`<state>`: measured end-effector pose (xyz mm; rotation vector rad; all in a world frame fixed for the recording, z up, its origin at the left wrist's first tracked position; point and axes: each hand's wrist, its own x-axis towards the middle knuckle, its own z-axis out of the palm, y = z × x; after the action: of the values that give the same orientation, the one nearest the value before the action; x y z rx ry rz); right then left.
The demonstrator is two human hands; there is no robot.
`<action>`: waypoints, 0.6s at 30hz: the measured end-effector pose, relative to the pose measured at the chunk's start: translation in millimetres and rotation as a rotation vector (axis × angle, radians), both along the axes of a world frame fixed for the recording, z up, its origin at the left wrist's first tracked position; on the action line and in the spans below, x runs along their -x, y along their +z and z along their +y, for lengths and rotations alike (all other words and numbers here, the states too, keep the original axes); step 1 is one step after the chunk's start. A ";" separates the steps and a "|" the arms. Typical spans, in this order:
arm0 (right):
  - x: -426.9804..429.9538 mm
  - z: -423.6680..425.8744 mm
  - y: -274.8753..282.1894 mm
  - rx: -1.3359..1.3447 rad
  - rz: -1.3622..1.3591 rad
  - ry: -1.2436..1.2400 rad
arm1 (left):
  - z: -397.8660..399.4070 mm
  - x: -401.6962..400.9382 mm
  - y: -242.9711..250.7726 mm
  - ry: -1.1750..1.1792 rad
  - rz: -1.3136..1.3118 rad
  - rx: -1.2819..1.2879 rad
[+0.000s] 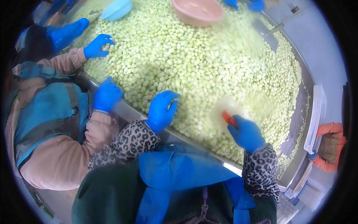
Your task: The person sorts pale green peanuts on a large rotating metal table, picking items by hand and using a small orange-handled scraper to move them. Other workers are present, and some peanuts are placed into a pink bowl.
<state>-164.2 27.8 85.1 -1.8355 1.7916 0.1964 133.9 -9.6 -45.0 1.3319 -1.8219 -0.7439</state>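
Observation:
A deep spread of small pale green oval fruits [179, 58] covers the large metal table [296, 123] before me. My left hand [162, 112], in a blue glove and leopard-print cuff, rests at the near edge of the fruits. Its thumb and fingers are curved with a gap between them, and I see nothing held there. My right hand [246, 133], gloved the same way, grips the red handle [229, 119] of a tool. The tool's pale, wide end [223, 107] lies over the fruits and is blurred, so its exact kind is unclear.
Beside me on the left, a co-worker's gloved hands [107, 95] touch the table edge and the fruits. A pink bowl [198, 12] and a light blue bowl [117, 10] sit on the far fruits. At right stand a metal plate [265, 35] and a white plastic crate [313, 120].

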 end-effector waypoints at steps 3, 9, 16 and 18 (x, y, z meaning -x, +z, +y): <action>-6.4 -2.1 -27.8 -0.005 -0.033 -0.012 | 15.5 -2.2 -5.8 -0.033 -0.043 -0.022; -21.7 -23.6 -71.7 0.094 -0.061 0.061 | -5.2 5.2 -4.0 -0.047 -0.078 -0.035; -81.4 -11.7 -67.2 0.001 -0.177 0.158 | -132.3 7.4 -14.4 0.098 -0.214 0.109; -78.7 -3.2 -52.7 0.015 -0.149 0.286 | -156.1 12.1 -11.0 0.020 -0.371 0.080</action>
<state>-85.5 24.7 32.5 -2.0552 1.4302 0.1496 121.8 -165.7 -56.0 1.5083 -2.0966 -0.4257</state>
